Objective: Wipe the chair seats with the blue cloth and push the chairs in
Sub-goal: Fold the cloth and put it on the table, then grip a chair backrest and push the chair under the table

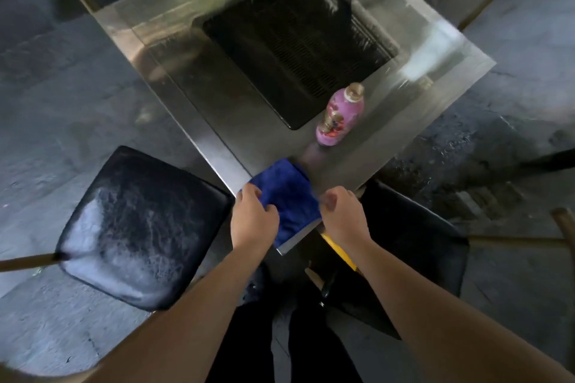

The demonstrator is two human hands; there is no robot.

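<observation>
The left hand (253, 211) has its fingers curled onto the near left edge of the folded blue terry cloth (287, 196), gripping it at the corner of the table. The right hand (340, 211) sits at the cloth's right edge with its fingers curled in; the frame is blurred there, and it is not possible to tell whether those fingers actually pinch the fabric or only lie against it. The cloth rests flat on the near corner of the square glass-topped table (435, 50), between the two hands. Just beyond the cloth, on the same glass, stands a pink plastic bottle with a gold cap (342, 115). Through the middle of the glass a dark slatted panel (298, 50) shows. To the left of the hands, pulled out from the table, is a black cushioned chair seat with a worn, pale sheen (137, 227). To the right, near the table corner and partly under the right forearm, a second black chair seat (420, 246) lies in shadow. Grey stone floor (62, 102) surrounds everything.
</observation>
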